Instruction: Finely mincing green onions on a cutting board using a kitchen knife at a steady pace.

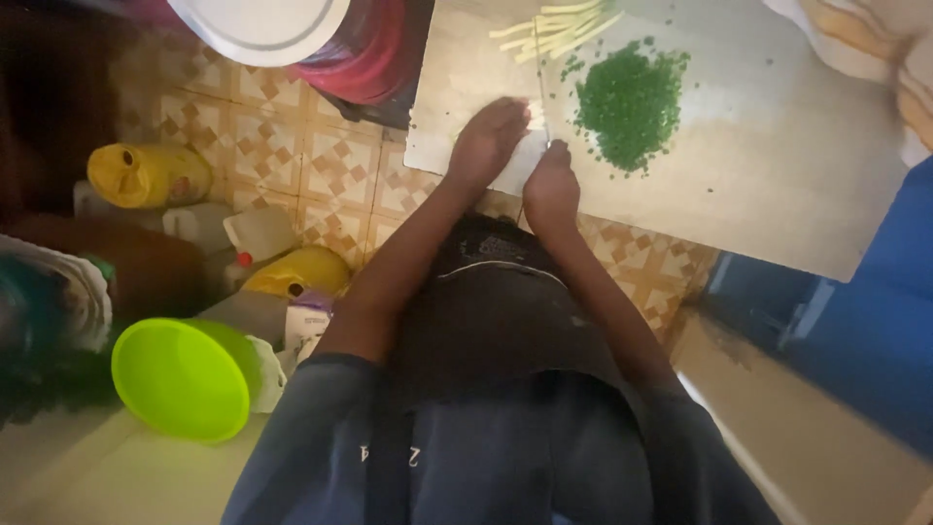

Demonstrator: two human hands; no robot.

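Hands point(520, 160) at board point(777, 185) edge, R side open

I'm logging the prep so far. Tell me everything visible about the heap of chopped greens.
The chopped greens form a loose, rounded heap of fine dark green bits on the pale cutting board, with a few stray bits scattered round its edge. It lies just beyond the right hand, apart from it, and below the pale cut strips. Neither hand touches it.

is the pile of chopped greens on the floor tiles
No, the chopped greens lie on the pale cutting board, beside the right hand.
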